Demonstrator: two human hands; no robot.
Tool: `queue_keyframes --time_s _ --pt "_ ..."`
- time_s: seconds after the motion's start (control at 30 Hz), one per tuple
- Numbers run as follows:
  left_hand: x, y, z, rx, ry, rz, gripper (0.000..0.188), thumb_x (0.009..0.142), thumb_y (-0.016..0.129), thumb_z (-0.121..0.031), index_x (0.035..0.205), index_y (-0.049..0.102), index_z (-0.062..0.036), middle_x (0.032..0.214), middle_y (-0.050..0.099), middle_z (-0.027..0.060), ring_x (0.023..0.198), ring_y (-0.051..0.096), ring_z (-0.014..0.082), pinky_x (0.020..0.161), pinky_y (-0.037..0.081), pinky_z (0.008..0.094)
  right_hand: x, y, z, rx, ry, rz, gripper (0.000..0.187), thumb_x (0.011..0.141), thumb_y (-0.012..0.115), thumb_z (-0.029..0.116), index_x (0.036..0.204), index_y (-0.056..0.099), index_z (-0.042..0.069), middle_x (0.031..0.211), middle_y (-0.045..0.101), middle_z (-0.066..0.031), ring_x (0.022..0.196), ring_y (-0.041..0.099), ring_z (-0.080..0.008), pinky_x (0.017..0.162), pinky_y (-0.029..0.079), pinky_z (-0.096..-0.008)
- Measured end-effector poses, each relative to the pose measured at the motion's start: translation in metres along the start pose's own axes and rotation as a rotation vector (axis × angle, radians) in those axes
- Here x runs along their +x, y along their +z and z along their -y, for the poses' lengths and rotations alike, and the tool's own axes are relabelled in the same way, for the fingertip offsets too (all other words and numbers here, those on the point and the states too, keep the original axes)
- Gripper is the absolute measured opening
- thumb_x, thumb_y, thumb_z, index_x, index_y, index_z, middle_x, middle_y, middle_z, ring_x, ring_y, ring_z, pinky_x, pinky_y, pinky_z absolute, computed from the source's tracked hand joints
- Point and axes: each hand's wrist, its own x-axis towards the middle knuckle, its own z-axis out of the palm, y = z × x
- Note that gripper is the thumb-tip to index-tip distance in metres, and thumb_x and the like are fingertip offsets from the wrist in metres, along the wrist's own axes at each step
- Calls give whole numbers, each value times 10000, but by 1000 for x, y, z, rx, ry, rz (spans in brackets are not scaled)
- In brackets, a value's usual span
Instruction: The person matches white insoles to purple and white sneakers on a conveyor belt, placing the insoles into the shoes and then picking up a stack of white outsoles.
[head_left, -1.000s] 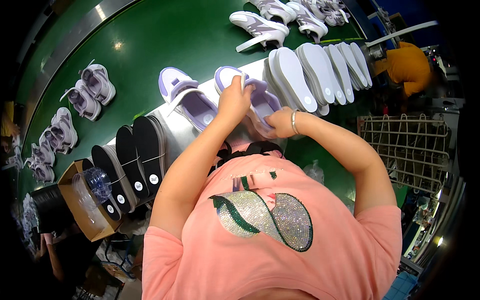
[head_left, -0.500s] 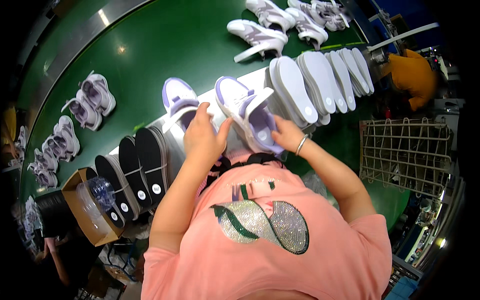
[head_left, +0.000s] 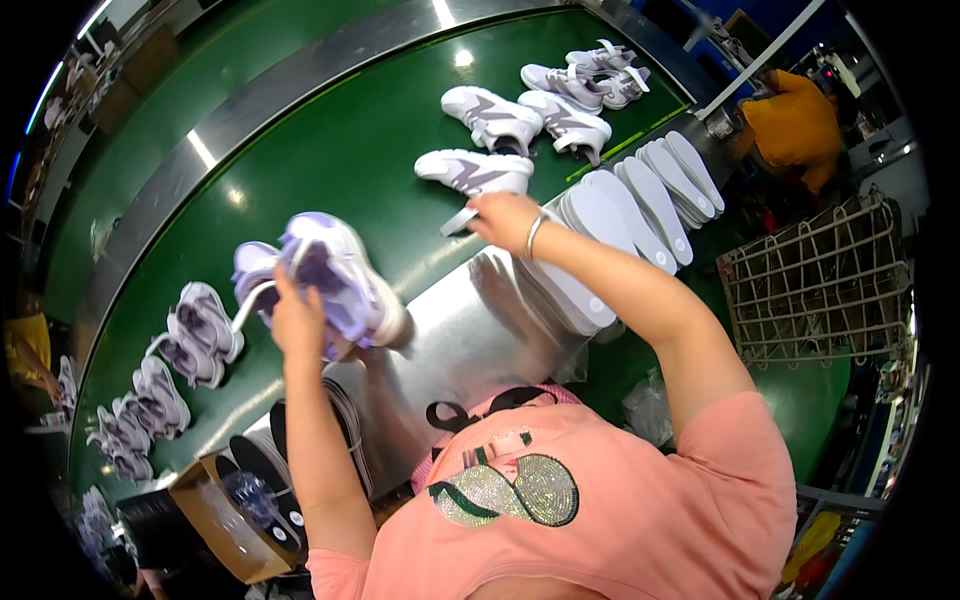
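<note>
My left hand (head_left: 298,318) grips a pair of white and lilac sneakers at their openings, to the left of the metal plate. The larger-looking right sneaker (head_left: 345,270) leans with its white sole edge toward the plate, and its mate (head_left: 258,270) is partly behind my fingers. My right hand (head_left: 507,222), with a bangle at the wrist, is closed at the opening of a white and grey sneaker (head_left: 470,172) lying on its side on the green belt. A pale strap or tongue (head_left: 458,222) sticks out beside its fingers.
Stacks of pale insoles (head_left: 600,215) line the right of the metal plate (head_left: 450,330); black insoles (head_left: 255,460) and a cardboard box (head_left: 215,515) stand left. More sneakers lie on the belt (head_left: 340,150). A wire basket (head_left: 815,285) and a person in orange (head_left: 790,130) are at right.
The lilac sneakers have moved left off the metal plate with my left hand. My right hand has left them and reached forward to a grey and white sneaker. The view has shifted.
</note>
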Motion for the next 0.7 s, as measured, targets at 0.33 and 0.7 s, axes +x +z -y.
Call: queue_keyframes --time_s 0.33,0.7 --pt "-47 59 -33 -347 403 -175 369 772 543 -82 1099 447 61 1033 503 207 944 496 321 850 377 370 112 -2 -147 -339 357 -66 514 680 637 202 1145 437 115 1107 471 -105 1034 467 -274 789 447 -413" --pt "-107 118 -36 -176 483 15 416 696 588 -207 1048 482 -13 1184 424 201 1096 385 373 919 256 473 165 -44 -183 -47 437 -25 261 687 581 216 911 588 83 903 612 -140 860 591 -282 745 468 -387"
